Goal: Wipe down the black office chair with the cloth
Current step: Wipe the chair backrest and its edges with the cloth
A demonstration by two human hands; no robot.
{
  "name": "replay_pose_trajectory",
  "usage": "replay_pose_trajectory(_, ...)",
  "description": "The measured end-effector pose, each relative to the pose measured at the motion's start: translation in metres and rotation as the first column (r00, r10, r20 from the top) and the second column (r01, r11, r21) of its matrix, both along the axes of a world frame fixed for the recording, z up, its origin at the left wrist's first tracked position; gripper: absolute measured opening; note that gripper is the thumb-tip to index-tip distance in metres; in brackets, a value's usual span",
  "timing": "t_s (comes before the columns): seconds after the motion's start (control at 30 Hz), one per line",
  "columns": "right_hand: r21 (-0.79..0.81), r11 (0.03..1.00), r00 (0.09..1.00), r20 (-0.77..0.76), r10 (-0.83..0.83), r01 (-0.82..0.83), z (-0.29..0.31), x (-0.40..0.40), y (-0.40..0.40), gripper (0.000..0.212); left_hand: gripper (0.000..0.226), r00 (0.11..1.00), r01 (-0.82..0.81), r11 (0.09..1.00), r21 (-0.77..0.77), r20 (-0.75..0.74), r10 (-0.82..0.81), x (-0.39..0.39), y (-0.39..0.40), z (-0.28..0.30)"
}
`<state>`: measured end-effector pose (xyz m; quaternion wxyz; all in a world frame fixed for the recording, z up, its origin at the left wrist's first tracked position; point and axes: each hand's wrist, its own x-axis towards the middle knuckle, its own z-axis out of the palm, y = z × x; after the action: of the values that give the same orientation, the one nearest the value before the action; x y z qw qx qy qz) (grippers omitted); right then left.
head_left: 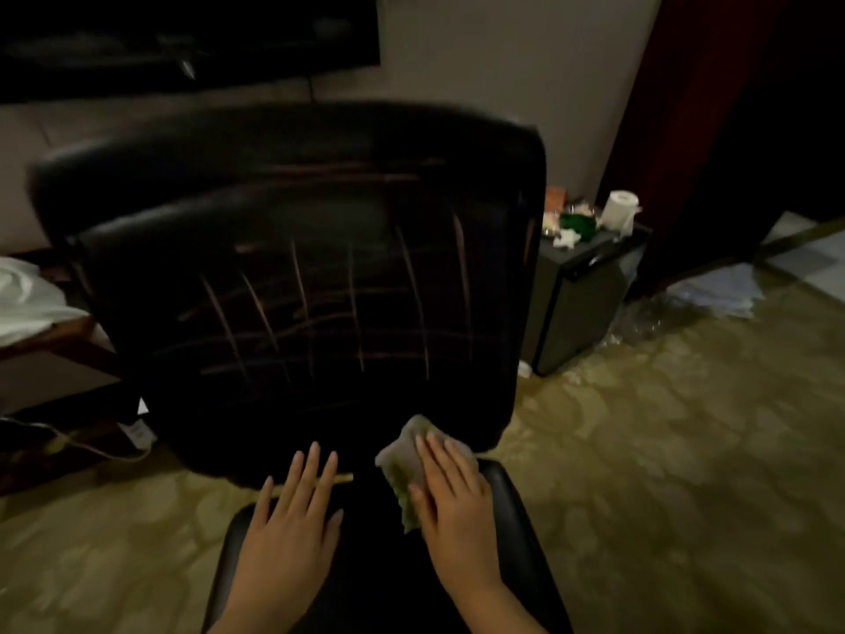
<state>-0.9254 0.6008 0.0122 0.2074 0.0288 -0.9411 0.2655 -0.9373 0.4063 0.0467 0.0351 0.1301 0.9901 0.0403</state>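
Observation:
The black office chair (292, 249) fills the middle of the view, its cracked leather backrest facing me and its seat at the bottom. My right hand (450, 501) lies flat on a pale green-and-white cloth (402, 464), pressing it against the chair where the backrest meets the seat, right of centre. My left hand (292, 510) rests flat on the seat to the left of the cloth, fingers spread, holding nothing.
A small dark cabinet (580, 295) stands right of the chair, with a paper roll (619, 210) and clutter on top. A dark wooden door or wardrobe (731, 130) rises behind it. White bedding (27, 304) lies at left. Patterned beige carpet (663, 450) covers the floor.

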Motion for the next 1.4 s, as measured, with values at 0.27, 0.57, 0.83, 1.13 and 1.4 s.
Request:
replay_pose_trajectory(0.27, -0.135, 0.988, 0.893, -0.431, -0.13, 0.079, 0.141, -0.097, -0.004, 0.05, 0.056, 0.91, 0.066, 0.99, 0.127, -0.415, -0.008, -0.058, -0.021, 0.086)
replay_pose_trajectory(0.57, 0.179, 0.978, 0.959, -0.277, -0.056, 0.109, 0.179, -0.174, -0.099, 0.064, 0.058, 0.865, -0.05, 0.97, 0.238, -0.475, 0.161, -0.126, -0.095, 0.158)
replay_pose_trajectory(0.83, 0.668, 0.743, 0.909, -0.283, 0.306, -0.041, 0.093, -0.176, -0.102, 0.077, 0.059, 0.855, -0.049, 0.984, 0.173, -0.502, 0.131, -0.15, -0.102, 0.145)
replay_pose_trajectory(1.13, 0.37, 0.919, 0.948, -0.318, -0.009, 0.133, 0.155, -0.2, -0.102, 0.063, 0.059, 0.844, -0.088, 0.981, 0.173, -0.51, 0.166, -0.158, -0.09, 0.135)
replay_pose_trajectory(1.4, 0.628, 0.778, 0.919, -0.295, 0.263, -0.022, 0.093, -0.167, -0.054, 0.073, 0.059, 0.85, -0.132, 0.99, 0.045, -0.509, 0.137, -0.152, -0.094, 0.145)
